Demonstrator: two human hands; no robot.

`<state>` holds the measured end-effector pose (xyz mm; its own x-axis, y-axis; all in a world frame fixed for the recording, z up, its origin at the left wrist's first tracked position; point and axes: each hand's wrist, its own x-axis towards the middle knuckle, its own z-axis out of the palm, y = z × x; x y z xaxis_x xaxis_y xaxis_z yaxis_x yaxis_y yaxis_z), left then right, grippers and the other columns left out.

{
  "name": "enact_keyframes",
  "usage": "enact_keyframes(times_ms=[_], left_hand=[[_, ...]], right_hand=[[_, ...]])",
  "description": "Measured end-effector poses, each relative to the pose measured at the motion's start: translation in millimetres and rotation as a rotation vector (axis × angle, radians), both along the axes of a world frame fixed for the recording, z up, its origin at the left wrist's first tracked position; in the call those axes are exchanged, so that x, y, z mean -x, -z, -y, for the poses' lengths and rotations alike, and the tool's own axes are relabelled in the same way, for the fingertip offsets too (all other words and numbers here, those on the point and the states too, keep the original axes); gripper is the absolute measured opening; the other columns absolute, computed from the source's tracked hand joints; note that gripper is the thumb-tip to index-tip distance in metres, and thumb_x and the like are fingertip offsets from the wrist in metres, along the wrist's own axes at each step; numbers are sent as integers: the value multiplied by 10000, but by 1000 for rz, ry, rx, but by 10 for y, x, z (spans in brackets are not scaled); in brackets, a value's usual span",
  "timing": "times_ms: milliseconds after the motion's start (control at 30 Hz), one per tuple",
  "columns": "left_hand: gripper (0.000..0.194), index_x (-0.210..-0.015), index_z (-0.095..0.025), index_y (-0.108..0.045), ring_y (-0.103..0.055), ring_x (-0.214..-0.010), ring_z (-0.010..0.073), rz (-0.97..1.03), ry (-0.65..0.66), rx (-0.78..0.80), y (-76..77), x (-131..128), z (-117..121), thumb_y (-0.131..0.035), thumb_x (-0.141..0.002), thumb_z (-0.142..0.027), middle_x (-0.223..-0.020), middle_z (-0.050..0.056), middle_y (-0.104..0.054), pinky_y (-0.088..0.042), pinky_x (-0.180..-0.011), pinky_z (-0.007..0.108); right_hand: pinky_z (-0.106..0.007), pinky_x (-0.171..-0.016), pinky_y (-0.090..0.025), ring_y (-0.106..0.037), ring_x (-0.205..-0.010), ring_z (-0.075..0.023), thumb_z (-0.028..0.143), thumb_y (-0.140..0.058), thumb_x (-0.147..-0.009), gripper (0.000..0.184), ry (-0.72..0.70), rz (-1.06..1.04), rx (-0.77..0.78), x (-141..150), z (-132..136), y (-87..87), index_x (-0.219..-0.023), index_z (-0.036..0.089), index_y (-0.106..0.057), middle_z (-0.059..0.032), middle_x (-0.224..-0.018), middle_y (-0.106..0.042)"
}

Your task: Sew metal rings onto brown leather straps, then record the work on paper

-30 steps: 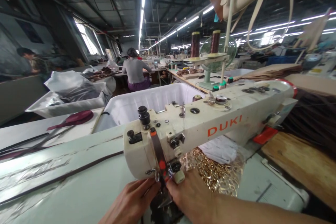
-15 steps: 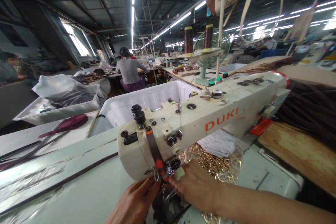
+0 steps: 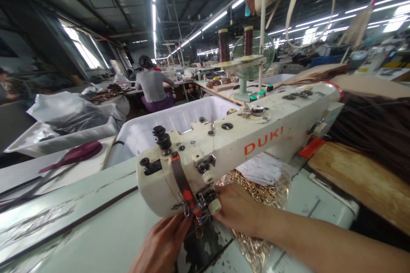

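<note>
A cream sewing machine (image 3: 224,145) with orange lettering stretches across the middle. Beneath its head, my left hand (image 3: 163,239) has its fingers pressed together beside the needle area; whatever they pinch is hidden. My right hand (image 3: 238,207) is curled behind the pale knob (image 3: 215,206) on the machine's front, its fingertips out of sight. Between the hands hangs a small gold metal clasp (image 3: 199,231), close to the presser parts. A dark strap with orange-red marks (image 3: 182,181) runs down the machine head. Behind my right hand lies a heap of gold metal hardware (image 3: 262,192).
Beyond the machine stands a white bin (image 3: 134,136). A long dark strip (image 3: 73,222) lies along the pale table at left, with maroon pieces (image 3: 80,153) farther back. Thread cones (image 3: 248,42) and a green fan (image 3: 245,81) stand behind. A seated person (image 3: 153,85) works farther off.
The whole scene has shifted slightly left as the camera turned. My right hand sits a little higher beside the knob, and the gold clasp between the hands now shows more plainly.
</note>
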<state>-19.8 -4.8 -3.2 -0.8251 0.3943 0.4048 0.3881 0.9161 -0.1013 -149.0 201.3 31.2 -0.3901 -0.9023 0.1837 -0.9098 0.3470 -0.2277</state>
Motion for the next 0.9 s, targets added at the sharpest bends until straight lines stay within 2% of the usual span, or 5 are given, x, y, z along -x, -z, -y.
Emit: enact_keyframes(times_ms=[333, 467, 633, 733, 900], left_hand=[[260, -1040, -279, -689, -681, -866, 177, 240, -205, -361, -32, 102, 96, -473, -917, -354, -985, 4, -722, -549, -790, 240], [318, -1025, -234, -659, -631, -1017, 239, 291, -331, -465, -45, 198, 109, -430, -921, -427, -1050, 38, -698, -517, -897, 363], [282, -1009, -225, -608, -620, -977, 199, 322, -107, -346, -181, 209, 7, -334, -954, -265, -1027, 36, -678, -464, -945, 352], [281, -917, -208, -586, -617, -898, 170, 297, -73, -291, -263, 176, -77, -308, -951, -206, -951, 35, -666, -473, -903, 308], [242, -752, -186, -539, -600, -925, 184, 148, -75, -179, -244, 163, -74, -369, -925, -195, -975, 65, -648, -477, -900, 318]], right_hand=[[-269, -559, -353, -623, -706, -205, 321, -493, -804, 217, 112, 7, -1, 20, 150, 97, -811, 176, -655, -52, -830, -668], [-279, -616, -390, -620, -753, -201, 309, -488, -823, 194, 84, 40, -11, 5, 87, 78, -832, 205, -652, -39, -877, -658], [-289, -653, -432, -618, -762, -183, 325, -537, -853, 183, -78, -71, 38, -232, -10, 2, -1006, 232, -572, -17, -979, -647], [-274, -538, -414, -608, -687, -195, 289, -629, -801, 216, -169, -321, 66, -406, 79, 171, -935, 171, -507, -42, -841, -633], [-233, -366, -272, -475, -390, -103, 108, -547, -788, 127, 23, -622, 293, -501, 384, 608, -864, 149, -453, -22, -655, -570]])
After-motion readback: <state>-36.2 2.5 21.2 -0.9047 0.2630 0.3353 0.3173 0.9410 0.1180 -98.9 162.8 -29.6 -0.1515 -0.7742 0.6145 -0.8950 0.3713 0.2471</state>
